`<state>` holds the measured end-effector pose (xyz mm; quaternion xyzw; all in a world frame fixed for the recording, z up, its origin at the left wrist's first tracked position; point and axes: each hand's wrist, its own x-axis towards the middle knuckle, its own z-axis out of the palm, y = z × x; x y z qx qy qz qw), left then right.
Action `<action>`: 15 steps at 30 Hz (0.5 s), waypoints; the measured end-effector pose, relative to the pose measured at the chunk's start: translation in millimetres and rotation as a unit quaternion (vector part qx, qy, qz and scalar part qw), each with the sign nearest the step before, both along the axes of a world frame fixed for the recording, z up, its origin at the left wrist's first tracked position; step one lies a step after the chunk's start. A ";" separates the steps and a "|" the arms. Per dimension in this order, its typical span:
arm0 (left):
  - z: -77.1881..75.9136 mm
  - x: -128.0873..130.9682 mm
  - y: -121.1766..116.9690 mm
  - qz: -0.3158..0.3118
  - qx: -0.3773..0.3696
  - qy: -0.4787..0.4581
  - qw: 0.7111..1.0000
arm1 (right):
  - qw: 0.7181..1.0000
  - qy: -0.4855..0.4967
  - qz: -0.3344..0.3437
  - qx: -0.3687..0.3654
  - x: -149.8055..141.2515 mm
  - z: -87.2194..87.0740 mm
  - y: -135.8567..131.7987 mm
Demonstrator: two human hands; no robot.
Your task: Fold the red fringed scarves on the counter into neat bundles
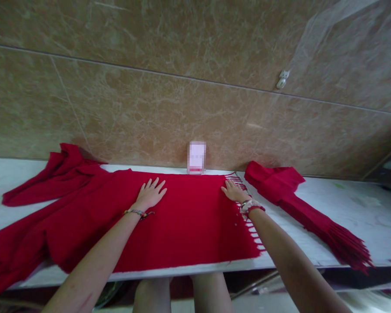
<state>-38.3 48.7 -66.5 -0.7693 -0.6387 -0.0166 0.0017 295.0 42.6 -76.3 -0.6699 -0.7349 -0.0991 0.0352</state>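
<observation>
A red fringed scarf (189, 221) lies spread flat across the white table (352, 208) in front of me. My left hand (150, 194) rests flat on its middle, fingers spread, a beaded bracelet on the wrist. My right hand (233, 190) lies open on the scarf's right end, by the fringe (252, 228), with a watch and bracelets on the wrist. The scarf's left part is bunched and hangs off the table's left front.
A second red fringed scarf (306, 208) lies folded diagonally at the right. More red cloth (57, 174) is heaped at the back left. A small white card (197, 157) stands against the brown marble wall (182, 100). My knees show below the table edge.
</observation>
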 end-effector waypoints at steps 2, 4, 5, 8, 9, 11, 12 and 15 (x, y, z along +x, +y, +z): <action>0.1 0.5 -1.2 0.004 0.011 -0.006 1.000 | 1.000 0.000 -0.013 0.007 -6.3 5.1 2.7; 0.0 0.9 -1.6 0.014 0.019 -0.012 1.000 | 1.000 0.012 0.021 0.016 -29.7 8.1 7.0; -0.2 0.9 -1.3 0.019 0.019 -0.013 1.000 | 0.998 0.024 0.056 0.016 -45.2 8.4 9.6; -1.1 0.7 0.4 0.027 0.012 -0.008 1.000 | 0.989 0.051 0.137 0.000 -89.2 4.4 16.9; -1.2 0.7 0.8 0.029 0.009 -0.007 1.000 | 0.988 0.051 0.145 -0.012 -97.9 2.0 18.5; -0.7 0.7 1.0 0.030 0.005 -0.009 1.000 | 0.989 0.043 0.136 -0.029 -100.7 -3.0 19.7; -0.1 0.8 0.7 0.030 0.003 -0.009 0.999 | 0.991 0.036 0.123 -0.031 -94.6 -5.0 19.2; 2.0 1.0 -0.5 0.030 -0.005 -0.009 0.999 | 0.998 0.009 0.065 0.000 -56.4 -7.5 15.4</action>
